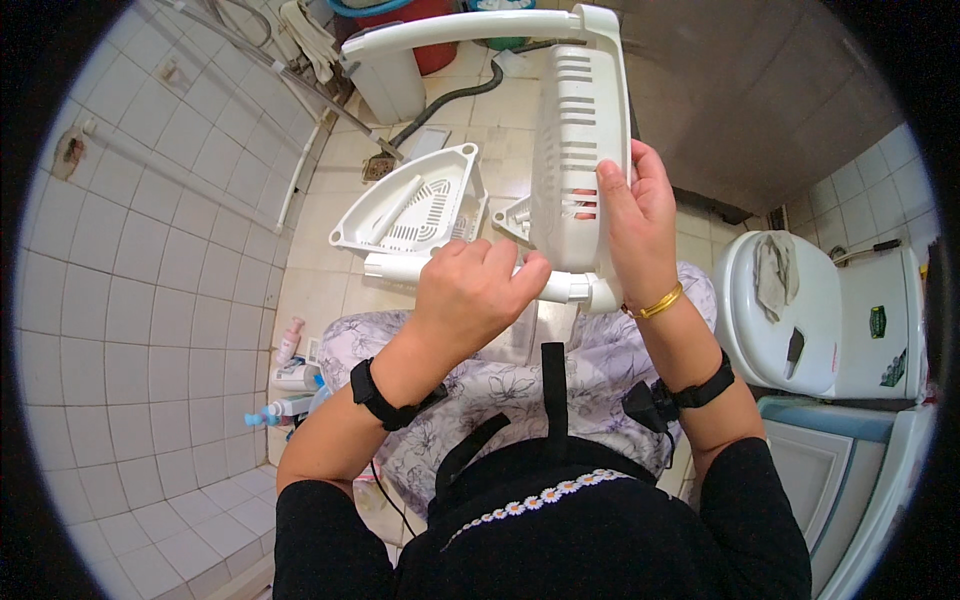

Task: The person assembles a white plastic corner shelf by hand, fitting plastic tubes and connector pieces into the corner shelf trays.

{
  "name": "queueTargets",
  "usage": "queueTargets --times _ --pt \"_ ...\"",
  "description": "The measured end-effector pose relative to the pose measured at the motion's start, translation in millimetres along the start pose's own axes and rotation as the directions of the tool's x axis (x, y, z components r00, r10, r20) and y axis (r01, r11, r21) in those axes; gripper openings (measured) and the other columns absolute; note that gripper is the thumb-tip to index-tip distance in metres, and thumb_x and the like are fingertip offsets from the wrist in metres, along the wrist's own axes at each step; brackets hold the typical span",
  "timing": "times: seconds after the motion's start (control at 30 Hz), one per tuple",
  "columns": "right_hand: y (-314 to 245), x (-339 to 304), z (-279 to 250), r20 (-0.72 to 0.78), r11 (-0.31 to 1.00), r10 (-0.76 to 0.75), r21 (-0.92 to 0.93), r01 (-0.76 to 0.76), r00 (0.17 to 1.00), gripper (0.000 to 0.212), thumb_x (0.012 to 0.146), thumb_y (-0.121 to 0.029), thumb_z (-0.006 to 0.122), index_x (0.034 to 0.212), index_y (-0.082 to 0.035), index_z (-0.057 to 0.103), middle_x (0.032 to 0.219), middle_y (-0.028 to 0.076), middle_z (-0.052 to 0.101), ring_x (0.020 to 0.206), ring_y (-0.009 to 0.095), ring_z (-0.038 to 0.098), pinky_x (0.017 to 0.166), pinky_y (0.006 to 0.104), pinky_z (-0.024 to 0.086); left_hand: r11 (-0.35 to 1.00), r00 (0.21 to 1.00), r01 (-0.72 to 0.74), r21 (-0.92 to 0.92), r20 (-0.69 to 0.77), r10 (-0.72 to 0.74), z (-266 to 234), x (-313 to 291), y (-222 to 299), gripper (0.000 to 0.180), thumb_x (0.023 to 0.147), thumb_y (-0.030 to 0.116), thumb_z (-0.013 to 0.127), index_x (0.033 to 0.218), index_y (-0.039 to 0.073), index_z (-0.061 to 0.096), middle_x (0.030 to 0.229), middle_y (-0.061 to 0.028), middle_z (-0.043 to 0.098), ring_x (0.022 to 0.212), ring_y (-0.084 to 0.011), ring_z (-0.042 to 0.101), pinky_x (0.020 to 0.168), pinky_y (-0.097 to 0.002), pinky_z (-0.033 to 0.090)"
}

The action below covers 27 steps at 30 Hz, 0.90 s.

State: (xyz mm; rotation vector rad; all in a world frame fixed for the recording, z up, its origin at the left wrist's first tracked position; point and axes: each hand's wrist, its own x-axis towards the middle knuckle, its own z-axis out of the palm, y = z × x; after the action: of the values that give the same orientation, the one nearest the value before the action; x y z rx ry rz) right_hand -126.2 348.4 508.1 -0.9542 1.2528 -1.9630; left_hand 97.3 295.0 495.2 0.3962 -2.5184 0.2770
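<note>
My right hand (640, 215) grips the side of a white slotted plastic shelf basket (572, 150), its thumb on the near face and other fingertips showing through the slots. One white tube (465, 30) runs leftward from the basket's far end. Another white tube (395, 268) extends left from a joint near its lower end, and my left hand (475, 295) is wrapped around it. Just beyond that tube, a second white corner basket (410, 205) lies on the floor with a loose white piece in it. A small white triangular part (513, 217) is partly hidden behind the held basket.
To the left rises a tiled wall (110, 310) with bottles (290, 340) at its foot. A black hose (450, 103) crosses the floor near a white bin (388, 85) and a red bucket (437, 60). On the right stands a white toilet (775, 320) with a cloth on its lid.
</note>
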Motion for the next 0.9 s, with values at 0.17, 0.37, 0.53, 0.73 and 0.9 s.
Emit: queueTargets --times 0.17,0.37,0.53,0.73,0.9 --pt "2.5 -1.2 -1.9 -0.001 0.999 -0.003 -0.039 0.003 1.0 0.035 0.124 -0.017 0.063 0.152 0.003 0.054 0.127 0.012 0.077 0.098 0.016 0.08 0.078 0.0314 0.07 0.984 0.995 0.094 -0.152 0.057 -0.087 -10.2 9.2 0.6 0.026 0.094 0.033 0.085 0.113 0.018 0.076 0.089 -0.0014 0.063 0.082 -0.0251 0.072 0.074 -0.043 0.057" --pt "2.8 -0.3 2.3 0.013 0.997 -0.054 -0.05 0.054 0.998 0.033 0.124 -0.015 0.062 0.151 0.003 0.053 0.129 0.014 0.077 0.098 0.017 0.081 0.078 0.0313 0.07 0.927 0.989 0.09 -0.364 0.146 -0.038 -23.5 10.2 -10.3 0.042 0.096 0.038 0.092 0.123 0.011 0.075 0.099 -0.0057 0.071 0.094 -0.0347 0.073 0.088 -0.0518 0.056" --pt "4.1 0.3 0.7 -0.006 0.997 -0.022 -0.077 0.022 1.0 0.033 0.124 -0.014 0.062 0.15 0.003 0.053 0.128 0.014 0.078 0.1 0.017 0.081 0.078 0.0322 0.071 0.931 0.982 0.067 -0.359 0.19 0.002 -23.4 5.8 -6.2 0.04 0.093 0.032 0.094 0.12 0.01 0.075 0.095 -0.0068 0.072 0.089 -0.0321 0.075 0.078 -0.0474 0.057" --pt "12.6 6.5 3.0 -0.058 0.998 -0.036 -0.059 0.033 0.998 0.033 0.124 -0.013 0.062 0.151 0.004 0.053 0.127 0.014 0.078 0.098 0.016 0.08 0.077 0.0322 0.07 0.965 0.998 -0.067 -0.254 -0.027 0.062 -9.4 3.7 -2.0 0.037 0.085 0.024 0.094 0.113 0.009 0.076 0.093 -0.0048 0.07 0.085 -0.0255 0.074 0.07 -0.0411 0.057" --pt "3.9 -4.6 7.7 -0.03 0.995 0.031 -0.095 -0.034 0.999 0.033 0.123 -0.012 0.062 0.151 0.004 0.054 0.126 0.013 0.079 0.099 0.014 0.079 0.08 0.032 0.069 0.974 0.986 -0.16 -0.157 -0.059 0.153 -13.5 4.8 3.2 0.034 0.085 0.019 0.091 0.113 0.007 0.075 0.093 -0.0034 0.069 0.083 -0.0246 0.071 0.07 -0.0401 0.056"
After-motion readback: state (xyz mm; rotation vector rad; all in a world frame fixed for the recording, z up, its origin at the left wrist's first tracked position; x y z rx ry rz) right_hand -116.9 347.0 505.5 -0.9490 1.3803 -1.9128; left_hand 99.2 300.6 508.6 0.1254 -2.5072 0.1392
